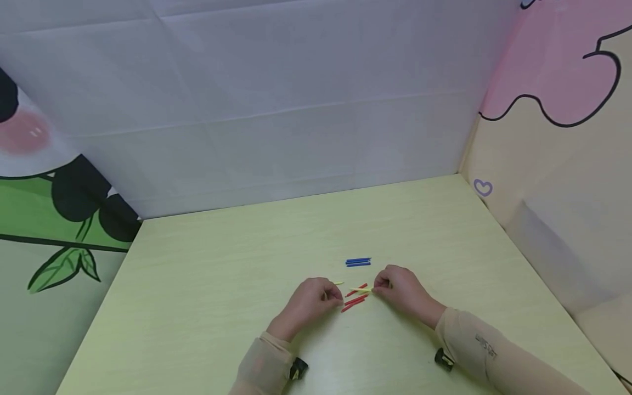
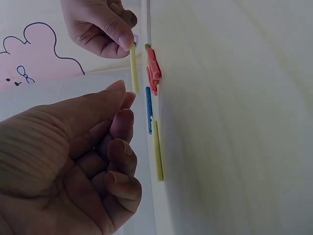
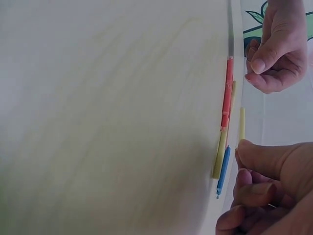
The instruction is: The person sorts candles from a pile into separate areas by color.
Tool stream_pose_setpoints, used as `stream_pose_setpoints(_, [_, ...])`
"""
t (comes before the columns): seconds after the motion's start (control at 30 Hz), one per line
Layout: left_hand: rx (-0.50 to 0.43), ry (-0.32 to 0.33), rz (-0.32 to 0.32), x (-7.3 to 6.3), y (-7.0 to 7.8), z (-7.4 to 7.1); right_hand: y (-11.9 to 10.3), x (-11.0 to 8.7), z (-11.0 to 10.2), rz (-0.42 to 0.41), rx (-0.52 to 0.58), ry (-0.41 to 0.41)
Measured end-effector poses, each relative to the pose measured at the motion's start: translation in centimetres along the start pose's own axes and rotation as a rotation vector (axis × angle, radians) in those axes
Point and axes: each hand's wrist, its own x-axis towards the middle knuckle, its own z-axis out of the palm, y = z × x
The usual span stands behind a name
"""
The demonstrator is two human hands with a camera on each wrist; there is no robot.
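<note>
My right hand (image 1: 406, 291) pinches one end of a thin yellow stick (image 3: 242, 123) between thumb and index finger, raised above the table. The stick's free end points toward my left hand (image 1: 312, 300). That hand hovers low at the left of the pile, fingers loosely curled, thumb tip close to the index tip, nothing visible between them. Below and between the hands lie several red sticks (image 1: 354, 302), some at a slant, with another yellow stick (image 3: 220, 154) among them. One more yellow stick (image 1: 338, 283) lies just beyond my left fingers, partly hidden in the head view.
Several blue sticks (image 1: 357, 262) lie side by side beyond the red ones. The pale wooden tabletop (image 1: 222, 258) runs back to a white cloth wall (image 1: 276, 142). A painted panel (image 1: 553, 181) stands along the right side. Each sleeve has a small black device near the wrist.
</note>
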Motion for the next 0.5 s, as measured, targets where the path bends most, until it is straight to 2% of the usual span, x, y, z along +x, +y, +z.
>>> stream_pose_setpoints(0.13, [0.001, -0.002, 0.008, -0.05, 0.24, 0.1, -0.16, 0.19, -0.03, -0.023, -0.004, 0.001])
stream_pose_setpoints(0.33, [-0.012, -0.013, -0.022, -0.06, 0.67, 0.17, -0.31, 0.56, 0.11, -0.034, -0.01, -0.006])
stream_pose_setpoints(0.5, [0.005, 0.004, 0.003, -0.03, 0.79, 0.28, -0.5, 0.76, 0.14, -0.047, -0.008, -0.008])
